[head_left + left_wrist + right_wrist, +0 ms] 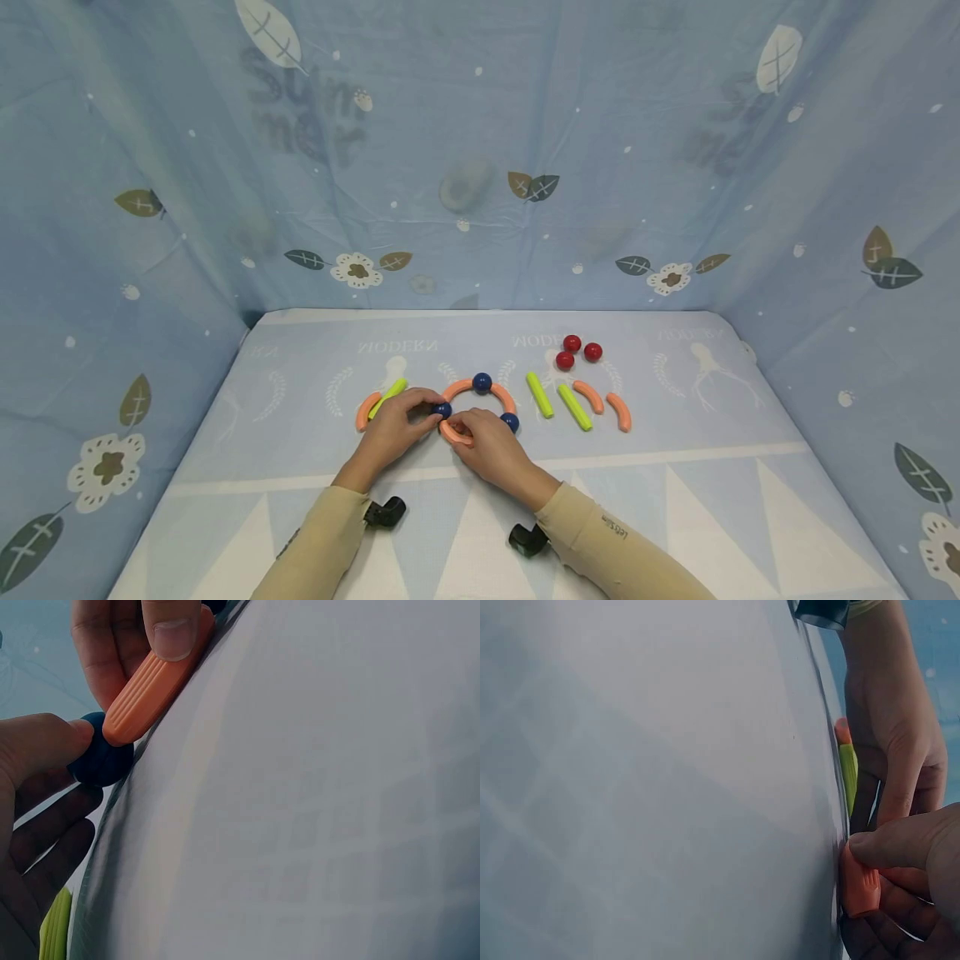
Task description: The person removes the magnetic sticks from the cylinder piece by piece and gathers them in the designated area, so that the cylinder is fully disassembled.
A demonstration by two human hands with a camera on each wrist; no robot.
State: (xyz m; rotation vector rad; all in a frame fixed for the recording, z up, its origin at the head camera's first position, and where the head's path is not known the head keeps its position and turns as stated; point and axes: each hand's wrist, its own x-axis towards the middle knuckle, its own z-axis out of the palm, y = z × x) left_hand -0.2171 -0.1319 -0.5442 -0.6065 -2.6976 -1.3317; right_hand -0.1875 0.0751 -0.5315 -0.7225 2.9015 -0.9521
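My left hand pinches a blue ball between thumb and fingers. With my right hand I grip a curved orange stick, ribbed on its side. In the left wrist view, one end of this stick meets the blue ball; whether it is fully seated cannot be told. Above the hands, two more curved orange sticks join a blue ball at the top and another blue ball at the right, forming most of a ring. The right hand hides part of the ring's lower side.
Right of the ring lie two straight yellow-green sticks and two curved orange sticks. Three red balls sit farther back. Beside the left hand are a yellow-green stick and a curved orange stick. Blue patterned cloth encloses the table.
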